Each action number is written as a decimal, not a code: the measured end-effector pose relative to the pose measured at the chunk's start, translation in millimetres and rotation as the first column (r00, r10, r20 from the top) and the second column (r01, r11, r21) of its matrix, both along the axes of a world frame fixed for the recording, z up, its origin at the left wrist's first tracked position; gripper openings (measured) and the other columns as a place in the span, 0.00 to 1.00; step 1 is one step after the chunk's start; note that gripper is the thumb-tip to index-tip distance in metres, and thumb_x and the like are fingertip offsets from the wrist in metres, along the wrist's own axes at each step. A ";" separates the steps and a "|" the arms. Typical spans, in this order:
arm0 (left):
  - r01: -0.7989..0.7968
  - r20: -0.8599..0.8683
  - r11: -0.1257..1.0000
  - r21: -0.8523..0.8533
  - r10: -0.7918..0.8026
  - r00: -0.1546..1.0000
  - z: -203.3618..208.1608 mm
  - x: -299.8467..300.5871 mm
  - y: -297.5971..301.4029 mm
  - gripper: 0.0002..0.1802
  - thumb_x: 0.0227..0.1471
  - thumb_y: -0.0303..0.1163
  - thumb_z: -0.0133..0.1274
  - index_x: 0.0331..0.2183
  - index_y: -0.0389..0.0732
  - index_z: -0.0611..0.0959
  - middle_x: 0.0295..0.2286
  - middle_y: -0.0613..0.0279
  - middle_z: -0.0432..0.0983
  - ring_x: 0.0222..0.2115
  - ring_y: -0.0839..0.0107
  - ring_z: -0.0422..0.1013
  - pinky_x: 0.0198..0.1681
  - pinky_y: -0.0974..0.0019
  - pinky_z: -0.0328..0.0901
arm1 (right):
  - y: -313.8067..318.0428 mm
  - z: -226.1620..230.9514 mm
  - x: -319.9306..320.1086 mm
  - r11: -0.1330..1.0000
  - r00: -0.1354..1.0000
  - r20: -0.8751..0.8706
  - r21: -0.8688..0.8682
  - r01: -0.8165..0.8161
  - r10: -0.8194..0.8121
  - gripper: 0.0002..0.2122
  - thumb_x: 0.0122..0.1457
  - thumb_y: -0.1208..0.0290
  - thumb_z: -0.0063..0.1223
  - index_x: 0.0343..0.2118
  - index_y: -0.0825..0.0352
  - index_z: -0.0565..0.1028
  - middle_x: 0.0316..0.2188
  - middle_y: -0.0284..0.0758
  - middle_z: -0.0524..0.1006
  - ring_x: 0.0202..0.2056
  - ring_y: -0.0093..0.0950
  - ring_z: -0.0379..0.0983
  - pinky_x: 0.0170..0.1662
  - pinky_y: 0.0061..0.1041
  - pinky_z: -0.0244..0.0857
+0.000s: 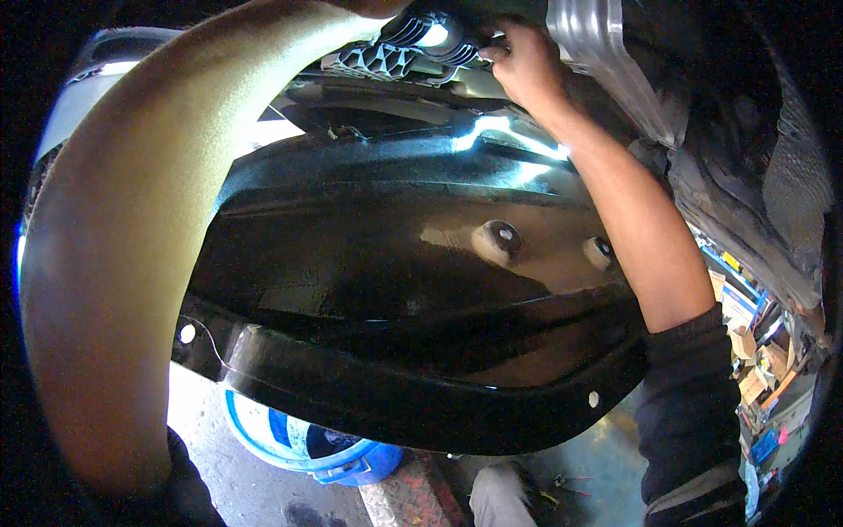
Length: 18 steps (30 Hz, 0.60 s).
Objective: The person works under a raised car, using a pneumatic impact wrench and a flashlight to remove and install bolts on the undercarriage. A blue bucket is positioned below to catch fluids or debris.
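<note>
Both my arms reach up to the underside of a vehicle. My right hand (527, 68) is closed, thumb and fingers pinched beside a black ribbed part (461, 54); what lies between the fingertips is hidden. Only the base of my left hand (383, 7) shows at the top edge, left of that part, and its fingers are out of sight. A grey honeycomb-patterned piece (378, 61) sits between the hands. Below them, a large glossy black curved panel (378, 255) spans the space between my forearms, with two round bosses and small holes along its near edge.
A shiny metal shield (590, 39) and dark underbody parts run down the right. Under the panel stands a blue bucket (360, 465) with dark contents, next to a red-and-white block (413, 492). A grey-trousered knee (502, 496) shows low down. Cardboard boxes (757, 369) clutter the far right.
</note>
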<state>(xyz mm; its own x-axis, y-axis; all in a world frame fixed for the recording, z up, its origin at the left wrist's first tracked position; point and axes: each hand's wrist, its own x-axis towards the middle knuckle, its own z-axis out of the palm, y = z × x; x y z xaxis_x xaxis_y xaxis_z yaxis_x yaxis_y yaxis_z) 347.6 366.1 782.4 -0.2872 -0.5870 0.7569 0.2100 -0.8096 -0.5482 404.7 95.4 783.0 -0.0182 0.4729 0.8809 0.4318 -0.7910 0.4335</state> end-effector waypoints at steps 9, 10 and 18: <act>-0.052 -0.048 0.998 -0.039 0.050 0.998 -1.3 -3.9 -1.9 0.18 0.48 0.35 0.56 0.42 0.40 0.85 0.39 0.47 0.82 0.39 0.53 0.79 0.46 0.48 0.71 | 7.2 -5.7 -5.3 0.993 0.989 0.094 0.037 0.115 -0.118 0.14 0.56 0.73 0.63 0.45 0.67 0.81 0.37 0.48 0.83 0.41 0.46 0.81 0.45 0.41 0.72; -0.020 -0.004 0.999 -0.028 0.020 1.000 -3.6 -6.3 -1.7 0.18 0.48 0.35 0.56 0.42 0.40 0.85 0.39 0.48 0.82 0.39 0.53 0.79 0.46 0.49 0.71 | 8.0 -6.5 -4.7 0.994 0.993 0.060 0.044 0.100 -0.102 0.14 0.56 0.73 0.63 0.45 0.67 0.81 0.37 0.48 0.83 0.41 0.46 0.81 0.45 0.41 0.71; 0.055 -0.158 0.997 0.057 -0.045 0.986 -28.4 -42.6 8.6 0.15 0.51 0.26 0.56 0.43 0.35 0.83 0.39 0.46 0.82 0.45 0.53 0.78 0.48 0.55 0.74 | 10.4 -1.4 3.9 0.996 0.996 -0.021 0.040 0.086 -0.085 0.15 0.58 0.76 0.61 0.48 0.71 0.79 0.38 0.53 0.81 0.42 0.45 0.80 0.46 0.40 0.71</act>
